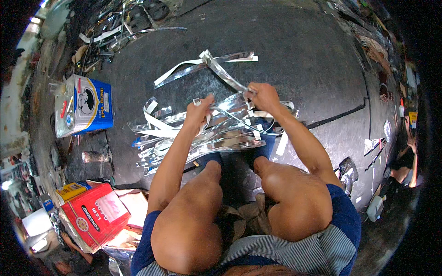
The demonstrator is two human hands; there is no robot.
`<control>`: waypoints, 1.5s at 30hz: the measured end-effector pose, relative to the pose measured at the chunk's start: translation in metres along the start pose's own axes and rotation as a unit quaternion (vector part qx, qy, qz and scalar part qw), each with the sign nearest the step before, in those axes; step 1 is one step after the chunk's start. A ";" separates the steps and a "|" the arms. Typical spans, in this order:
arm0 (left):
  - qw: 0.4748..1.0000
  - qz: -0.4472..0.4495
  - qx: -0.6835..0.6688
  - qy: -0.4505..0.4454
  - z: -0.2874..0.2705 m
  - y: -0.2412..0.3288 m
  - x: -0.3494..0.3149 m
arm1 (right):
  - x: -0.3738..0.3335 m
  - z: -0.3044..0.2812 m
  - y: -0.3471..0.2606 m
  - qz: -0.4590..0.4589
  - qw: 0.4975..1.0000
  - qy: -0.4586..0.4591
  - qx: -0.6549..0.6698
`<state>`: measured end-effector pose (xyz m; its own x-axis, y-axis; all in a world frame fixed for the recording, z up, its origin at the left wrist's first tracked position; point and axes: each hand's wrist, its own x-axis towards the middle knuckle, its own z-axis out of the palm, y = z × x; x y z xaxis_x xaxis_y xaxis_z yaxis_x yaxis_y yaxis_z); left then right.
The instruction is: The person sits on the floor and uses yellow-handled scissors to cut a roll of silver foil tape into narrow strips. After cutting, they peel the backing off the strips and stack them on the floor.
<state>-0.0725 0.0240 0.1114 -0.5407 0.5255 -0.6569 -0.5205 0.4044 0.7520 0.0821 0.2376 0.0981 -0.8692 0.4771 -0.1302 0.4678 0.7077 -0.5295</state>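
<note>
My right hand (263,99) is closed on the near end of a shiny silver strip (223,73), which reaches away to the far left over the dark floor. My left hand (199,112) pinches a narrow strip with a white curl by the fingers; a thin length of it bows toward the right hand. Below both hands lies a loose pile of silver strips (216,142) with white bands and ends, spread across the floor by my feet. Another silver strip (184,73) with a white edge lies bent beyond the hands. The exact grip of the left fingertips is partly hidden.
A blue and white tin (94,105) stands at the left with small items on top. Nearer are a clear jar (94,157) and a red carton (94,216). Tangled scrap strips (124,32) lie far left. Other people's limbs show at the right rim and lower left.
</note>
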 end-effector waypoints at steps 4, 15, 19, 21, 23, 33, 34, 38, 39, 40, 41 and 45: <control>0.997 0.001 -0.068 0.044 -0.018 0.006 0.028 | -0.038 0.000 -0.065 -0.112 0.992 -0.041 0.045; 0.951 0.172 0.173 -0.192 0.002 0.050 -0.050 | -0.022 -0.066 -0.090 0.047 0.883 -0.088 0.459; 0.938 0.138 0.183 -0.261 0.008 0.047 -0.058 | -0.022 -0.073 -0.102 0.071 0.796 -0.150 0.582; 0.949 0.160 0.118 -0.246 0.018 0.052 -0.066 | -0.025 -0.072 -0.098 0.104 0.718 -0.160 0.670; 0.954 0.203 0.070 -0.211 0.025 0.058 -0.074 | -0.028 -0.066 -0.089 0.116 0.633 -0.167 0.747; 0.929 0.333 0.078 -0.145 0.016 0.035 -0.069 | -0.035 -0.054 -0.092 0.161 0.557 -0.152 0.800; 0.933 0.334 0.053 -0.127 0.013 0.031 -0.066 | -0.034 -0.057 -0.095 0.165 0.589 -0.133 0.780; 0.924 0.375 -0.005 0.072 0.016 0.049 -0.062 | -0.033 -0.065 -0.100 0.146 0.709 -0.053 0.688; 0.906 0.397 -0.015 0.147 0.009 0.056 -0.061 | -0.030 -0.066 -0.106 0.136 0.727 -0.031 0.673; 0.912 0.374 -0.028 0.165 0.009 0.059 -0.053 | -0.033 -0.066 -0.100 0.140 0.746 0.005 0.651; 0.918 0.351 -0.040 0.183 0.008 0.062 -0.048 | -0.035 -0.065 -0.093 0.148 0.764 0.028 0.627; 0.951 0.292 0.086 0.061 0.020 0.092 -0.090 | -0.038 -0.061 -0.114 0.132 0.802 0.050 0.580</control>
<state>-0.0588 0.0286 0.2406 -0.7830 0.6106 -0.1182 0.0015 0.1920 0.9814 0.0712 0.1707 0.2144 -0.7202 0.6111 -0.3286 0.1188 -0.3579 -0.9262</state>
